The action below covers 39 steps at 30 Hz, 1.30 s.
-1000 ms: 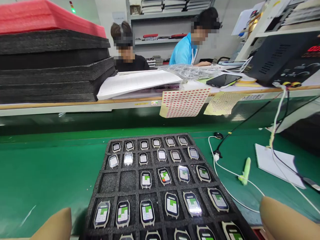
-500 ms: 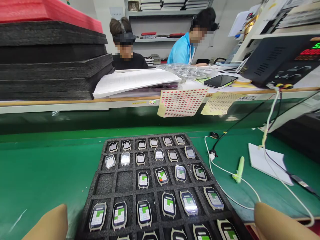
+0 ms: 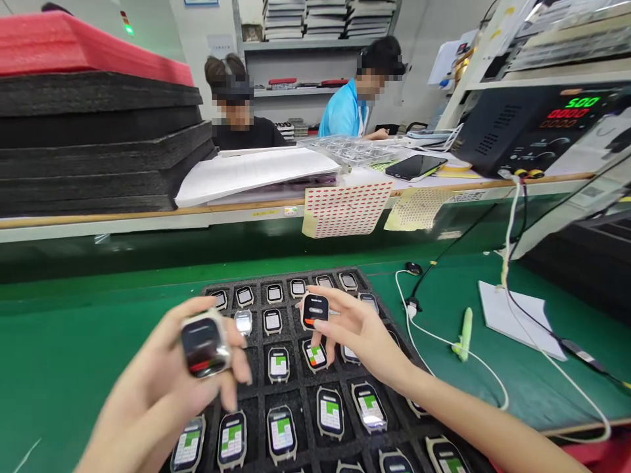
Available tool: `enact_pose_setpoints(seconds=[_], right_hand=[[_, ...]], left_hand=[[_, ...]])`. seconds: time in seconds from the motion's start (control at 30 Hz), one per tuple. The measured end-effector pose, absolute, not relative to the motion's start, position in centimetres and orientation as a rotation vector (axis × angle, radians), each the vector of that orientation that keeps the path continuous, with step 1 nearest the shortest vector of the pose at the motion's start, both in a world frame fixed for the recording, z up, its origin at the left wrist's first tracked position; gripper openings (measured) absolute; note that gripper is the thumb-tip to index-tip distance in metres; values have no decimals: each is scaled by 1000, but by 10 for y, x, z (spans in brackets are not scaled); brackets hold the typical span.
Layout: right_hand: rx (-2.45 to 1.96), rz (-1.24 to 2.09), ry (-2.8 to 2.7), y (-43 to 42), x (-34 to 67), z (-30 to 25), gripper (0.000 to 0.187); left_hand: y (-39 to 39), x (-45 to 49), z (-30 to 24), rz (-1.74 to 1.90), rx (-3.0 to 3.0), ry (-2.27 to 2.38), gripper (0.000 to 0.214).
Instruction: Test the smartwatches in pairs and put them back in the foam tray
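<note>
A strapless smartwatch (image 3: 203, 343) with a silver case is held in my left hand (image 3: 158, 374), fingers curled round its edges. Its dark screen has a red strip low down; motion blurs it. My right hand (image 3: 367, 335) pinches another smartwatch (image 3: 315, 309) between thumb and fingers, its dark screen showing small text and an orange strip. Both hands are over a black foam tray (image 3: 304, 420) whose compartments hold several more watches, many with green and white screens, such as the watch (image 3: 281, 433) near the front. My hands hide part of the tray.
Cables and a white cord (image 3: 456, 341) lie right of the tray, beside a pale green tool (image 3: 463, 335) and a white pad (image 3: 515, 318). Above the bench runs a shelf with stacked black foam (image 3: 98, 144), papers (image 3: 261, 172), a phone (image 3: 417, 167) and a power supply (image 3: 537, 131). Two people sit beyond.
Both hands have come up over the tray, each now with a smartwatch in it; only parts at the lower edges showed before. The view has shifted slightly.
</note>
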State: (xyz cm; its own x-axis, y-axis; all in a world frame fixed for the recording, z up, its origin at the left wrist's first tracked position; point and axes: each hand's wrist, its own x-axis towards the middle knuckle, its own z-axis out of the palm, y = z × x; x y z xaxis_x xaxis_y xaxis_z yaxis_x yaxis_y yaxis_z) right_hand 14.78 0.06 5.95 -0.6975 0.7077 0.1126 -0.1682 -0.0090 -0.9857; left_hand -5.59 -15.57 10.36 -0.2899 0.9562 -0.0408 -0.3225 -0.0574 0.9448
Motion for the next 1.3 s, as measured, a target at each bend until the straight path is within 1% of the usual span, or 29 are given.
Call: enact_pose_setpoints(seconds=[0.07,0.2,0.33,0.43,0.57,0.67,0.77,0.87,1.0,1.2,1.3], right_hand=[[-588,1777,-1660,-1,146,56,46],[-586,1797,-1686,-4,146,59,47],[-541,1829,-1644,-5,148,61,46],[-542,1840,-1645,-5,149,58,46],[-625,1735,-1647,-6,146,55,34],[-720,1640,-1666,-6,144,55,25],[-729,1632,-1684,-5,144,54,23],[-645,1717,-1676,-4,147,52,26],[-515,1866,-1653,-5,148,53,38],[-547,1886,-1635,-9,147,52,46],[-490,1935,-1616,-8,148,51,50]], left_hand=[[-140,-49,103,1498,769,1095,58],[-115,-41,87,1379,841,989,50],[-106,-42,71,1334,959,960,43],[-103,-42,66,1334,984,942,43],[-103,-43,62,1323,978,910,46],[-103,-42,60,1306,980,899,41],[-102,-41,61,1296,953,892,36],[-101,-40,61,1299,930,909,33],[-98,-42,57,1334,932,905,34],[-99,-41,56,1363,977,857,54],[-100,-39,57,1366,981,890,54]])
